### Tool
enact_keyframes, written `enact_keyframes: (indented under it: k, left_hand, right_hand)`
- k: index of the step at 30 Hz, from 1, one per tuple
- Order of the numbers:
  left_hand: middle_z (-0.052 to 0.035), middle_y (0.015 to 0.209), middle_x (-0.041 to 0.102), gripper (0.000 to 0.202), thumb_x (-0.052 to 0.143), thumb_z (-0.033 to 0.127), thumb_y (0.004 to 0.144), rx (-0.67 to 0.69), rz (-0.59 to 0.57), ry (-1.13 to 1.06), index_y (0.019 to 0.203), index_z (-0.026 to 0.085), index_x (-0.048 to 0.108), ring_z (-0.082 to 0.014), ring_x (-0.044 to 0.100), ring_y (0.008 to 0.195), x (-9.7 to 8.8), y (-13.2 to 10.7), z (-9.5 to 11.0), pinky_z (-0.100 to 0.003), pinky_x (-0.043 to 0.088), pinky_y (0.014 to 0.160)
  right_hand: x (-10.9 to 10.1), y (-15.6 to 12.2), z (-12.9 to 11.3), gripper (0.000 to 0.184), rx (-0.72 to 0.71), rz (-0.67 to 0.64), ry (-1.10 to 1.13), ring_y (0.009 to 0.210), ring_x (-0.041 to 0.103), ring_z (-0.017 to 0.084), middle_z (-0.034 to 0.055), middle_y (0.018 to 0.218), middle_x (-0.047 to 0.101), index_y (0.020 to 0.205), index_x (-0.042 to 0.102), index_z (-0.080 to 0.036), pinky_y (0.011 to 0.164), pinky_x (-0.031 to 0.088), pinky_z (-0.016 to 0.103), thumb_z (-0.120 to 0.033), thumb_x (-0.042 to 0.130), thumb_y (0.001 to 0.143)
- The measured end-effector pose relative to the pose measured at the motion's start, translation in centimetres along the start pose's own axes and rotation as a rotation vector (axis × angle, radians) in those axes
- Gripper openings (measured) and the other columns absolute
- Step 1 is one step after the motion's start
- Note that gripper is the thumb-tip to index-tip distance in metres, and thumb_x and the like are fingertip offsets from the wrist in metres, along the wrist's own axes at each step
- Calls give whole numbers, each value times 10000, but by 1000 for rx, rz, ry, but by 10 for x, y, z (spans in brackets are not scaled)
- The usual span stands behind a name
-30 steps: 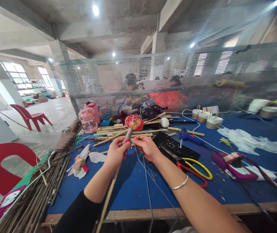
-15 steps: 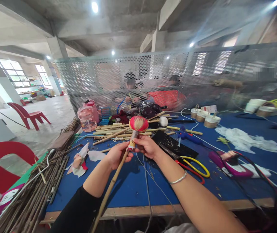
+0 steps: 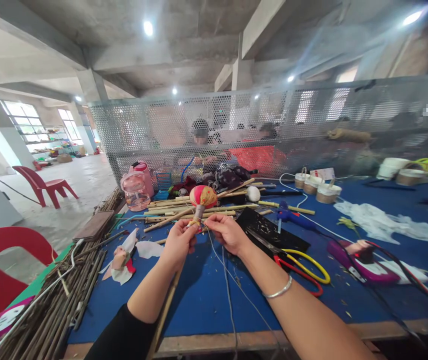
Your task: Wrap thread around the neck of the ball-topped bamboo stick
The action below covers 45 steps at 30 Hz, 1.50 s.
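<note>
The left hand (image 3: 179,241) is closed around a stick (image 3: 168,306) just below its red-and-yellow ball (image 3: 203,196), over the table (image 3: 195,320); fingers hide part of it, and the frame cuts its lower end. The right hand (image 3: 228,233) pinches string (image 3: 224,266), its exact path blurred.

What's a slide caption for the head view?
Left hand holds a stick topped by a red-yellow ball, right hand alongside, above a blue table.
</note>
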<state>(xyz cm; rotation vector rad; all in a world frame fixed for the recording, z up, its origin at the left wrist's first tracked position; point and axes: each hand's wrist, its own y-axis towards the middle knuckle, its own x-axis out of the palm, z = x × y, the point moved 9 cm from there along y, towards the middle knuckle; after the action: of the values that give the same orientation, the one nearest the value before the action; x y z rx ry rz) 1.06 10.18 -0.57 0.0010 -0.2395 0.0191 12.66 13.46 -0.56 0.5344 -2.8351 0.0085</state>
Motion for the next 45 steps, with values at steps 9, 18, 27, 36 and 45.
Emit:
enact_keyframes:
  k: [9,18,27,36,45]
  left_hand:
    - [68,633,480,401,760,351,624,-69,-79,-197,872,152,516,0,337,382,5,-2,0,-116,203,332]
    - [-6,738,590,154,612,221,792,-332,-309,-498,892,117,560,19,311,351,30,-14,-15,-86,211,284]
    - [-63,882,635,332,521,442,865,-264,-91,-98,1046,164,524,-141,644,587,9,-6,-30,-253,521,503]
    - [0,733,587,251,617,296,769,158,54,586,968,168,531,-113,538,563,5,-4,-10,-255,449,564]
    - [-99,880,647,178,530,220,804,348,79,1007,974,176,501,-222,623,813,24,-6,5,-301,417,695]
  right_hand:
    - [0,0,-2,357,-23,16,30,350,172,29,-114,399,309,650,543,-173,358,75,213,-424,784,571]
    - [5,0,6,388,68,-187,156,377,115,21,-115,450,348,839,589,-175,354,33,184,-351,811,573]
    - [-6,8,22,295,104,-40,35,355,140,16,-96,413,360,733,601,-137,353,29,199,-332,771,591]
    - [-4,8,32,275,146,-2,-77,331,176,30,-89,384,372,724,629,-137,358,46,229,-366,740,619]
    - [-13,11,32,271,161,74,-95,324,200,31,-68,404,452,682,597,-141,363,49,230,-353,737,586]
